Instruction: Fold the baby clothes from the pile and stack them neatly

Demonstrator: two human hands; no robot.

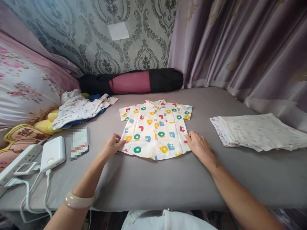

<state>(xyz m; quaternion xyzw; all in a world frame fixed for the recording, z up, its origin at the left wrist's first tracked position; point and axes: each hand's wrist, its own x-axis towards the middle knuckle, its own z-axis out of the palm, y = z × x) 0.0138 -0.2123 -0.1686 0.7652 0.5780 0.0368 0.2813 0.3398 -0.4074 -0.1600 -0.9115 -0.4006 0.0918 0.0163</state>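
A small white short-sleeved shirt (153,134) with red, yellow, green and blue prints lies flat and buttoned on the grey bed surface (153,185), collar pointing away from me. At its lower left edge, my left hand (113,144) pinches the fabric near the hem. My right hand (198,144) has thumb and fingers closed on the opposite side edge, also close to the hem. Both sleeves are spread outward, and the curved hem faces me.
Folded pale cloths (259,131) are stacked at the right. Rumpled clothes (79,108) lie at the back left, near a phone (80,142), a white power bank (53,154) and a cabled power strip (19,163). A black and maroon roll (130,81) lines the wall.
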